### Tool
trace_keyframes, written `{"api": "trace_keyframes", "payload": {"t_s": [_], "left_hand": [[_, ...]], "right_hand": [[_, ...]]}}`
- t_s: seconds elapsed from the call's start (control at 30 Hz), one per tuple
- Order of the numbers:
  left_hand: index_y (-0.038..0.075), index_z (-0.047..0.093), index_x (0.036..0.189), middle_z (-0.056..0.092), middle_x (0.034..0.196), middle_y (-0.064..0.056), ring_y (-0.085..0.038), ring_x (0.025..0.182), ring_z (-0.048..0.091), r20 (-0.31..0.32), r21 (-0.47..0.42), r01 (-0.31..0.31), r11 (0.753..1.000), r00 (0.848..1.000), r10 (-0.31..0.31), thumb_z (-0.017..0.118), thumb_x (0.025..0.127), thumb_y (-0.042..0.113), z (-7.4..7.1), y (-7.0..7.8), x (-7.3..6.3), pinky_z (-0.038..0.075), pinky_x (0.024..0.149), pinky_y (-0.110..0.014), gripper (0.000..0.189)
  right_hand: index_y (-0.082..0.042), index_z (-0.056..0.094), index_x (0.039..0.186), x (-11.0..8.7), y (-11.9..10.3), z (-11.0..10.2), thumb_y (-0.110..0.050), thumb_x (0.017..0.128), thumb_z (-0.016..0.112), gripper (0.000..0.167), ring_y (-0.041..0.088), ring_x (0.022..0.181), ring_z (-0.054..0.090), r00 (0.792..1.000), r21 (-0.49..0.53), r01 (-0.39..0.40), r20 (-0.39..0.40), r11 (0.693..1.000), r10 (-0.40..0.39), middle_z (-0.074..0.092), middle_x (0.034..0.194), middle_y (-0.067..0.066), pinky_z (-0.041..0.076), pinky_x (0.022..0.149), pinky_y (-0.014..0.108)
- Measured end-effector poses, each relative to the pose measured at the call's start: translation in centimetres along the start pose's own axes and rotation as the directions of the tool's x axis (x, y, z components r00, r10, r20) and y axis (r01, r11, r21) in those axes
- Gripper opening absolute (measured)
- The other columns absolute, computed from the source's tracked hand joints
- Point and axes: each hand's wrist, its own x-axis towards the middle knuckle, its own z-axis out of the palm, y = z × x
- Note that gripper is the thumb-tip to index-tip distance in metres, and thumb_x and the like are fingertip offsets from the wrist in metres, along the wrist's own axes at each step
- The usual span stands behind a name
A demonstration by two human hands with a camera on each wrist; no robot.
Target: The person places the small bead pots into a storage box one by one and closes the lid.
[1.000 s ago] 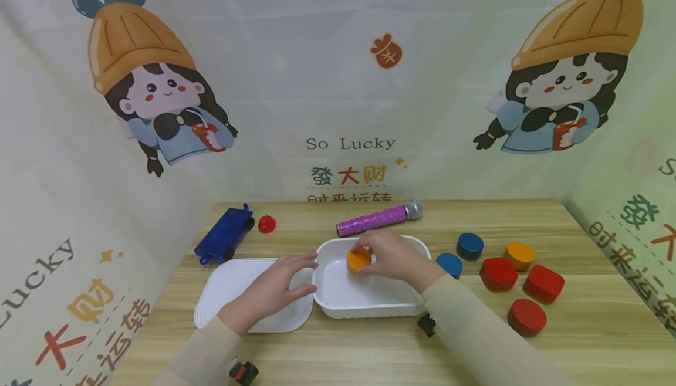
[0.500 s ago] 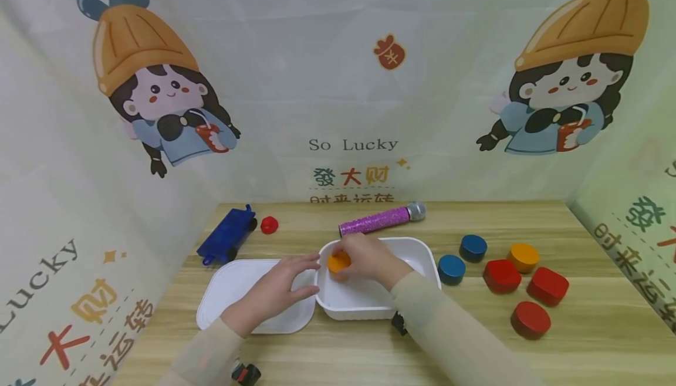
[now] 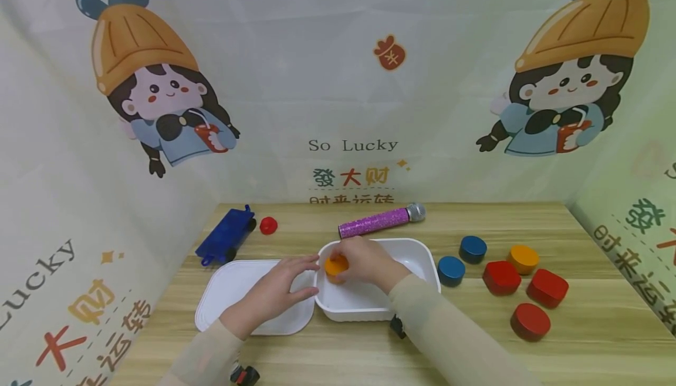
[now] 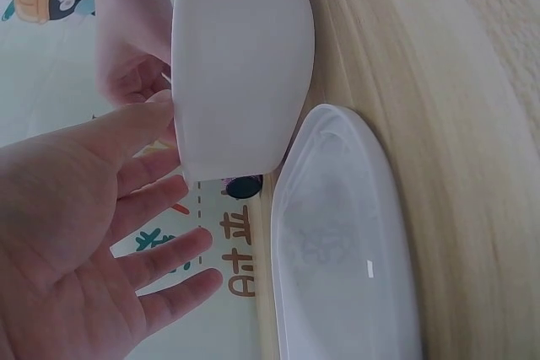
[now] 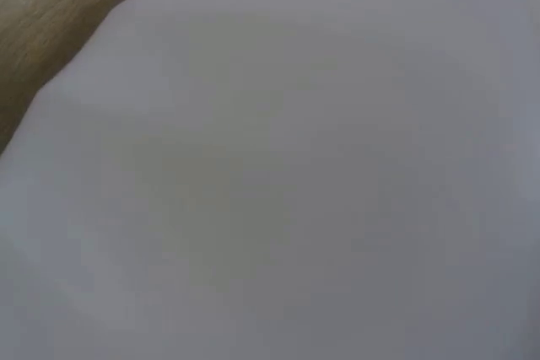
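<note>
An orange round block is pinched by my right hand inside the white plastic container, at its left end. My left hand lies at the container's left rim, fingers spread and fairly straight. In the left wrist view the thumb and index fingertip of the left hand are right at the container's edge. The white lid lies on the table under the left hand, next to the container. The right wrist view is filled by a blurred white surface.
Blue round blocks, red blocks and another orange block stand to the right. A purple glittery microphone lies behind the container. A blue toy cart and a small red piece sit at the back left.
My right hand has carried the orange block leftward inside the container, from nearer its middle to its left end. My left hand has stayed at the rim.
</note>
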Motion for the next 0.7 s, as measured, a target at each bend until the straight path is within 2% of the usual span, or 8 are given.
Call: {"api": "trace_keyframes", "payload": {"t_s": [0.2,0.43,0.53,0.7], "left_hand": [[0.014,0.067,0.136,0.054,0.156,-0.005,-0.034,0.145,0.048,-0.001,0.002,0.002,1.0,1.0,-0.002,0.075,0.096,0.029,0.0,0.1,0.1,0.039,0.12,-0.058,0.043],[0.014,0.067,0.135,0.054,0.156,-0.005,-0.034,0.144,0.049,-0.006,0.001,0.007,1.0,1.0,-0.007,0.075,0.096,0.029,0.1,0.0,0.2,0.038,0.12,-0.058,0.043],[0.014,0.067,0.135,0.054,0.156,-0.004,-0.033,0.144,0.049,-0.008,0.001,0.012,1.0,1.0,-0.012,0.075,0.096,0.03,0.2,-0.1,0.1,0.038,0.12,-0.057,0.044],[0.014,0.067,0.136,0.054,0.156,-0.003,-0.033,0.144,0.049,-0.015,0.0,0.013,1.0,1.0,-0.013,0.076,0.095,0.029,0.4,-0.1,0.1,0.038,0.12,-0.057,0.044]], "right_hand": [[-0.018,0.076,0.121,-1.4,0.0,-0.8,-0.027,0.086,0.086,0.038,0.019,0.1,0.067,0.998,0.026,0.051,-0.03,0.998,-0.051,0.076,0.111,-0.004,0.055,0.1,0.035],[-0.011,0.073,0.123,-4.3,1.5,-2.0,-0.023,0.09,0.083,0.036,0.025,0.119,0.067,0.999,0.022,0.004,-0.05,1.0,-0.003,0.073,0.125,0.005,0.054,0.107,0.044],[-0.009,0.073,0.123,-5.7,2.3,-2.6,-0.021,0.09,0.082,0.035,0.027,0.118,0.066,0.999,0.035,-0.011,-0.053,0.999,0.012,0.073,0.125,0.009,0.054,0.107,0.045],[-0.01,0.074,0.12,-7.9,3.6,-3.2,-0.022,0.091,0.081,0.032,0.025,0.117,0.067,0.995,-0.019,-0.018,-0.094,1.0,0.016,0.074,0.122,0.006,0.055,0.105,0.045]]}}
